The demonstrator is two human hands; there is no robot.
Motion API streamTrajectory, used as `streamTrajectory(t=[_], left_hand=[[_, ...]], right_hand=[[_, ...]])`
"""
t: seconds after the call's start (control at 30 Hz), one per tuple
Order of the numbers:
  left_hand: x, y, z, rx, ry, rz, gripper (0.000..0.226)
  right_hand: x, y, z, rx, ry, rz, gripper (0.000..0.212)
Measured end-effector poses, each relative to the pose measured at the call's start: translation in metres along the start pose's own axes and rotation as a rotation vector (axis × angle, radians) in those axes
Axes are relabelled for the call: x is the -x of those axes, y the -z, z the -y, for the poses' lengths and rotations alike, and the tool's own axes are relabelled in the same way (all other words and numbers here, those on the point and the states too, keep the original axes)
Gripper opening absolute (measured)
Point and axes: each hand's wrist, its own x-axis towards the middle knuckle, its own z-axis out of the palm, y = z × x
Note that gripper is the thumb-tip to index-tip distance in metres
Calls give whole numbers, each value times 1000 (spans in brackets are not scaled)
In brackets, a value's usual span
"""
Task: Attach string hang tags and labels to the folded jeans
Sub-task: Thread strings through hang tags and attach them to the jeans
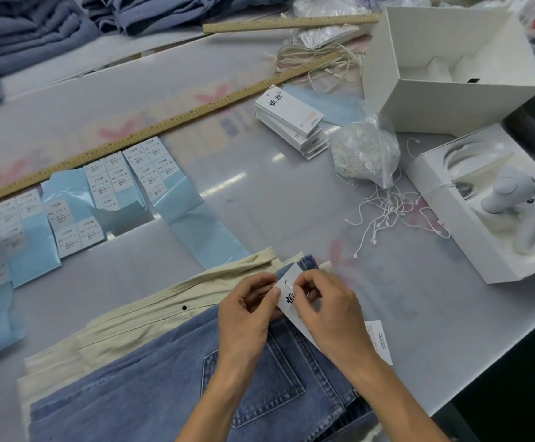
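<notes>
At six o'clock on the table (291, 202), both hands are holding a white hang tag (286, 293) over the waistband end of the folded jeans (170, 378). The left hand (247, 317) is coming in from seven o'clock, fingers curled, thumb and forefinger pinching the tag's left edge. The right hand (326, 307) is reaching in from five o'clock, its fingertips bunched and pinching the tag near the punched hole at its top. A black brush-style character is showing on the tag between the two hands; the rest is covered. A second printed label (379, 341) is lying under the right wrist, its print too small to read. The blue jeans are lying on top of a cream garment (151, 317), back pocket facing up.

At three o'clock of the hands, loose white strings (384, 212) are spilling from a clear plastic bag (366, 151). At twelve o'clock, a stack of tags (291, 122) is showing black characters. At nine to ten o'clock, sticker sheets (148, 169) on blue backing are reading "1103#" with sizes XL and L, beside a wooden ruler (170, 121).
</notes>
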Motion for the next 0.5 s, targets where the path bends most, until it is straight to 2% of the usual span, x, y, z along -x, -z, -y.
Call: streamTrajectory(t=[0.5], left_hand=[[4,1,-1,-32,-46,79,27]], right_hand=[[3,-2,1,-30,-57,-11,11]])
